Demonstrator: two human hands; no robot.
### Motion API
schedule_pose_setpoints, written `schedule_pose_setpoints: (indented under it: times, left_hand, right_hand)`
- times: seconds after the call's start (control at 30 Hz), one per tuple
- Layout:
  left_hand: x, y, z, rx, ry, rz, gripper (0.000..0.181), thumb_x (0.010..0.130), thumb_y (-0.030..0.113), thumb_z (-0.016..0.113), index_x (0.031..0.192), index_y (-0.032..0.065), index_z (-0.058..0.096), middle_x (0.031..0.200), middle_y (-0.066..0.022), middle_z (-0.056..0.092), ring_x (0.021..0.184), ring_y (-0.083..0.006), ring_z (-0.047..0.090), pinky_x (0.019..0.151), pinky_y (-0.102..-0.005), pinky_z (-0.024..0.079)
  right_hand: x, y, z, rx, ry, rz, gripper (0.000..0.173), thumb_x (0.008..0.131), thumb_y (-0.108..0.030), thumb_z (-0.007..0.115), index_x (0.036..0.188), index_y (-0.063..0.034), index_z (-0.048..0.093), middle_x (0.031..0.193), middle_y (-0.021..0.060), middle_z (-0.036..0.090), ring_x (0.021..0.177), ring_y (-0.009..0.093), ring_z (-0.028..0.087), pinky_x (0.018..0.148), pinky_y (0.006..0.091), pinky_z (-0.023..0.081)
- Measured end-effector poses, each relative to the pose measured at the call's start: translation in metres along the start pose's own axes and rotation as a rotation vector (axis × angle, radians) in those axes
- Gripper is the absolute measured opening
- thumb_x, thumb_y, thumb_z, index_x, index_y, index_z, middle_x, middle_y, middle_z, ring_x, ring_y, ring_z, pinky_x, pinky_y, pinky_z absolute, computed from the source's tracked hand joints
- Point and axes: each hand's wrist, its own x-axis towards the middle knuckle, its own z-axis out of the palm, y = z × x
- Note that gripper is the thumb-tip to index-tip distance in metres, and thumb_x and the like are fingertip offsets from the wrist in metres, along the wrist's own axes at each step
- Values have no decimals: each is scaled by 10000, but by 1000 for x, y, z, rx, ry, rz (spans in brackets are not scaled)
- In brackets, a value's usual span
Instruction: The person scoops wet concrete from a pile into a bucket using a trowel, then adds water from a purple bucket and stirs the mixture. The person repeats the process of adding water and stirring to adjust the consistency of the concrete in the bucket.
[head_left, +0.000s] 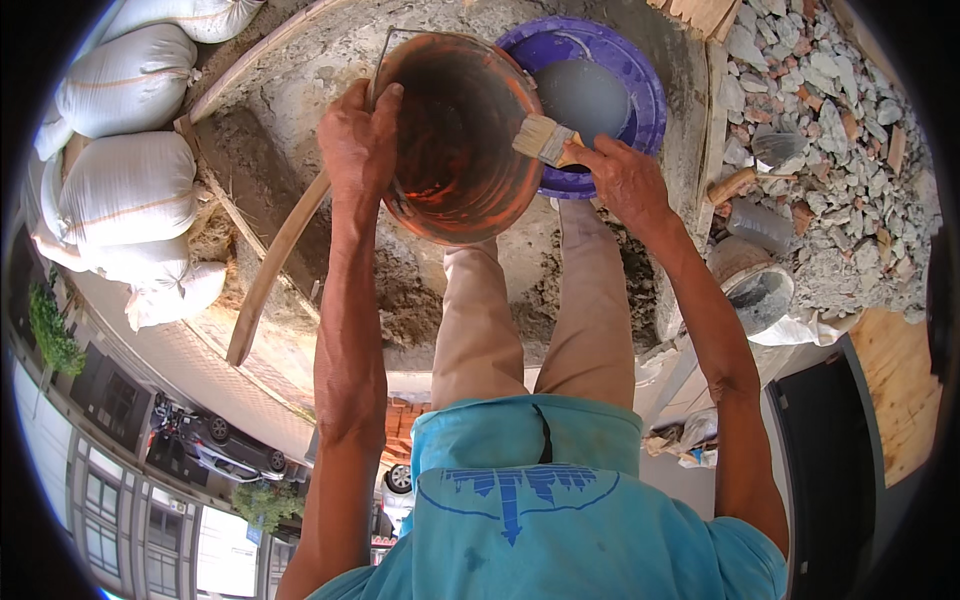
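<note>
My left hand (361, 139) grips the left rim of a tilted bucket (465, 150), its thumb over the edge. The bucket's inside is dark, with orange-red showing through in places. By its wooden handle, my right hand (626, 180) holds a flat paintbrush (544, 141). The pale bristles are at the bucket's right rim; whether they touch it I cannot tell. Behind and to the right stands a purple plastic basin (651, 97) holding cloudy greyish liquid (585, 96). The bucket hides part of the basin's left side.
White sacks (127, 187) are piled at the left. A wooden-handled tool (277, 270) slants beside my left forearm. Rubble (825, 150) lies at the right, with a trowel (750, 176) on it and a second bucket (757, 292) on its side. A timber board (709, 150) edges the concrete floor.
</note>
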Motion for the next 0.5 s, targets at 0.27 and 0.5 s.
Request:
schedule_pose_setpoints:
  times: [0.27, 0.5]
  left_hand:
    - [-2, -3, -3, -89, -43, -93, 326, 833, 270, 678, 966, -27, 670, 754, -229, 633, 712, -348, 631, 699, -436, 476]
    - [-37, -48, -13, -833, -61, -314, 248, 850, 101, 670, 1055, -39, 662, 884, -76, 677, 763, -190, 643, 724, -342, 523]
  right_hand:
    - [-39, -31, 26, 197, 54, 2, 406, 799, -5, 632, 1185, -121, 673, 787, 65, 537, 744, 224, 643, 639, 346, 565]
    - [-64, 5, 43, 571, 303, 321, 410, 799, 23, 551, 1191, -39, 654, 765, 120, 641, 603, 224, 616, 575, 338, 513]
